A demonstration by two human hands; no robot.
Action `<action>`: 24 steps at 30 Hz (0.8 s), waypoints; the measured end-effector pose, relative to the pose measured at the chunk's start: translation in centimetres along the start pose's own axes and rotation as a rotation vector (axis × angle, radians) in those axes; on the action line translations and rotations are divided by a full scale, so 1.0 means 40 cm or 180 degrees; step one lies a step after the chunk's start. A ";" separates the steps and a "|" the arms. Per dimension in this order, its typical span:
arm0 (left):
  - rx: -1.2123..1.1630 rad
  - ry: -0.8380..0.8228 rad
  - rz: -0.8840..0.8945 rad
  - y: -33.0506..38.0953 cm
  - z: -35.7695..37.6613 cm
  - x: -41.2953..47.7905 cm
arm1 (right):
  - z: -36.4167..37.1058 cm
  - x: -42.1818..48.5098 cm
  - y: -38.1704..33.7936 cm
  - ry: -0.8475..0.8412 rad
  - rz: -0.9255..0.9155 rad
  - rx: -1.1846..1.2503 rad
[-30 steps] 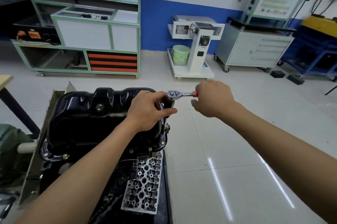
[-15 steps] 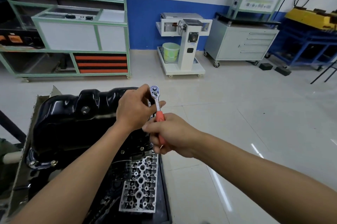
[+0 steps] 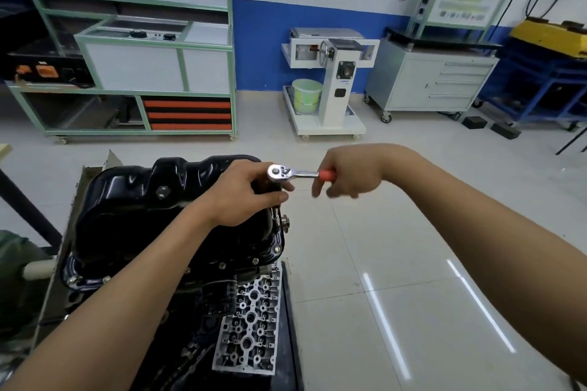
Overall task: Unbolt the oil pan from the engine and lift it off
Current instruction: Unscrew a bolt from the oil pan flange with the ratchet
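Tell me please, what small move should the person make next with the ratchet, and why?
Probably swing the ratchet through one loosening stroke while the left hand steadies its head. The right hand grips the red handle, which points right; the extension runs down to the right flange of the oil pan, and flange bolts nearby sit in place, so the pan looks not yet free.

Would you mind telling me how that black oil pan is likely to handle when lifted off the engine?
The oil pan looks like rigid pressed metal, so it should stay stiff. Its glossy surface may be slippery, perhaps oily. It is deep and bulky, so it probably wants a two-handed lift.
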State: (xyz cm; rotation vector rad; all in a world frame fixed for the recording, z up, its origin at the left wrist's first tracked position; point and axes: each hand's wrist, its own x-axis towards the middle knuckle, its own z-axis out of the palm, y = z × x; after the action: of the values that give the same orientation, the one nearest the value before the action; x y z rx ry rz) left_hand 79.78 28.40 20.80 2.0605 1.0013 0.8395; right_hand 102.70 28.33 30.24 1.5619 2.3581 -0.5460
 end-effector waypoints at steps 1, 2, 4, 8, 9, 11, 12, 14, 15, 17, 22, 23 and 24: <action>-0.0069 -0.0024 -0.0057 0.002 -0.002 0.000 | 0.000 0.022 0.001 0.0507 0.0182 -0.0412; -0.0117 -0.0024 -0.0105 0.003 -0.001 0.000 | 0.005 0.042 -0.002 0.1042 0.0351 -0.0747; -0.0156 0.0078 -0.0163 0.002 0.006 0.001 | 0.027 0.084 -0.008 0.1889 0.0430 -0.1015; -0.0220 0.0291 -0.0246 0.002 0.022 0.004 | 0.063 0.129 0.009 0.2540 0.0255 -0.0585; -0.0216 0.0325 -0.0268 0.005 0.025 0.004 | 0.066 0.128 0.015 0.2584 0.0263 -0.0466; -0.0128 0.0405 -0.0284 0.010 0.034 0.008 | 0.073 0.117 0.025 0.2522 0.0392 -0.0385; -0.0077 0.0459 -0.0289 0.011 0.038 0.009 | 0.077 0.108 0.028 0.2438 0.0489 -0.0440; 0.0007 0.0575 -0.0308 0.012 0.043 0.011 | 0.086 0.080 0.029 0.2231 0.0666 -0.0636; 0.0059 0.0639 -0.0317 0.012 0.045 0.012 | 0.090 0.061 0.025 0.2110 0.0742 -0.0697; 0.0137 0.0754 -0.0318 0.010 0.048 0.012 | 0.104 0.019 0.010 0.1803 0.0826 -0.0657; 0.0302 0.1217 -0.0290 0.003 0.067 0.020 | 0.147 -0.072 -0.089 0.0575 0.0478 0.1367; 0.0331 0.1285 -0.0283 0.000 0.070 0.022 | 0.164 -0.077 -0.114 0.0373 0.0423 0.1917; 0.0363 0.1334 -0.0268 -0.002 0.073 0.022 | 0.182 -0.078 -0.139 0.0208 0.0383 0.2357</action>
State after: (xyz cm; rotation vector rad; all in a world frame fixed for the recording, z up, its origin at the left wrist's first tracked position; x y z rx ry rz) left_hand 82.45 28.33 19.34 1.9596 1.3765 1.2253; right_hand 98.86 20.55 25.93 2.0011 2.1965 -1.4773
